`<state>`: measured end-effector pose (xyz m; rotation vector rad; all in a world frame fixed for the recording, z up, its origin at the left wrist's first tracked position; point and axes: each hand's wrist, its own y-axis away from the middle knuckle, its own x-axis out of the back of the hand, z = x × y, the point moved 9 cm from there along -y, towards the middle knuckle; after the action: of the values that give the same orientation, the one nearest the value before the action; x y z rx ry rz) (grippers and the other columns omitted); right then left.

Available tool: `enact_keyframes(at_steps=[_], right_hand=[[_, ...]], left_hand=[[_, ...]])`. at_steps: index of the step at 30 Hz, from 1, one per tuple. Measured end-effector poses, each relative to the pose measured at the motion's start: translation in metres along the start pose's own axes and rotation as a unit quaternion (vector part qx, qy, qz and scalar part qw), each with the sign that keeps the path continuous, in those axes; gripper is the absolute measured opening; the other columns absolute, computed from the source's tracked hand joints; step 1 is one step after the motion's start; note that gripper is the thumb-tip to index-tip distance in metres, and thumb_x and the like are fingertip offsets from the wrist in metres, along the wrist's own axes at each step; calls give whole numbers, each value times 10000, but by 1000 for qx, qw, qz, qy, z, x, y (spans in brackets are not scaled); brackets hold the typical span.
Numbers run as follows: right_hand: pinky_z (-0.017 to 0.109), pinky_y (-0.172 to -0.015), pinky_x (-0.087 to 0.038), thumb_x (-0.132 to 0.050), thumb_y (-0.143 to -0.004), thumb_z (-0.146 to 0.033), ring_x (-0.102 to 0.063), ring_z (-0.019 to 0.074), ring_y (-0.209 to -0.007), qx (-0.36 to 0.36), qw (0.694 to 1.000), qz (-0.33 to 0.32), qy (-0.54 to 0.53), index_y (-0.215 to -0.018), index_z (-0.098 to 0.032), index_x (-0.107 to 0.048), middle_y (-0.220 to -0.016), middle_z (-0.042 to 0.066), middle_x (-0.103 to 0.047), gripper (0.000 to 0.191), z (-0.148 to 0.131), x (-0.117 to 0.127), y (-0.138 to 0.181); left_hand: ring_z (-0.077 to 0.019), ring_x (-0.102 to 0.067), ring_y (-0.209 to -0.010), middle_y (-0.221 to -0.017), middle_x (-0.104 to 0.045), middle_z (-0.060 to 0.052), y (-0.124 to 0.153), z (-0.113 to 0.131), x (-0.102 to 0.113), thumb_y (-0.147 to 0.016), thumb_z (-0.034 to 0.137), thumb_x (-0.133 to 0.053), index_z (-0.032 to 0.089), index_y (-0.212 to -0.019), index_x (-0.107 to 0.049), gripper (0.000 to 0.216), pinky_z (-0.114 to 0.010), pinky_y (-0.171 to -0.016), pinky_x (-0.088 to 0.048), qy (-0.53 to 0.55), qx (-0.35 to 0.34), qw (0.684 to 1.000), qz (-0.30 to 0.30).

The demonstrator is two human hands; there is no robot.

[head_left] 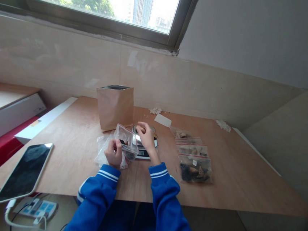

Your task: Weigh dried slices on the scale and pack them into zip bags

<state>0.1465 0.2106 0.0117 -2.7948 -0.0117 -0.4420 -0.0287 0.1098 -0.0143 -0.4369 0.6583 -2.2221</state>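
Scale (144, 153), one, sits on the table (241, 174) under the curled right hand (146, 138), whose grip I cannot tell; the left hand (114, 154) pinches one clear bag (126, 133) beside it. Three filled bags (195, 170) lie right; one paper bag (116, 108) stands behind.

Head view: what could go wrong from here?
1. The tablet overhangs the front edge of the table, with a cable at its lower end; a snag might pull it off.
2. The bag in the left hand overlaps the scale in this view; if they touch, the reading may be off.
3. The right hand is at the scale, contact unclear; any pressure could also skew it.
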Motion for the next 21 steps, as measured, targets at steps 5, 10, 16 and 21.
enact_keyframes(at_steps=[5,10,16,21], right_hand=[[260,-707,-557,-613,-846,-301,-677,160,-895,-4,987,-97,-129,-1168,-183,-574,-1010,63,-700,345,-48,-17,0],[313,-859,-538,-621,-825,-196,-654,162,-966,52,979,-199,-8,-1220,-184,-574,-1236,103,-619,399,-75,-46,9],[386,-1035,-410,-426,-925,-171,-539,211,-1156,117,980,-48,156,-1121,-197,-627,-1180,85,-619,283,-60,4,10],[449,-1015,-379,-452,-845,-59,-499,310,-1166,-44,917,-39,395,-1208,-81,-596,-1204,210,-577,391,15,43,17]], left_hand=[[-94,-371,-454,-483,-394,58,-1,-1,1,-899,351,-445,207,-607,-410,327,-226,-476,-297,-3,29,1000,6],[-98,-373,-465,-496,-410,56,-2,-4,3,-900,372,-436,207,-616,-418,329,-229,-487,-307,1,51,999,13],[-97,-376,-474,-503,-393,61,-3,-8,5,-921,374,-420,209,-616,-403,346,-232,-504,-316,15,82,996,25],[-98,-362,-470,-497,-376,63,-3,-4,5,-914,369,-432,211,-611,-398,343,-234,-498,-305,19,76,997,21]])
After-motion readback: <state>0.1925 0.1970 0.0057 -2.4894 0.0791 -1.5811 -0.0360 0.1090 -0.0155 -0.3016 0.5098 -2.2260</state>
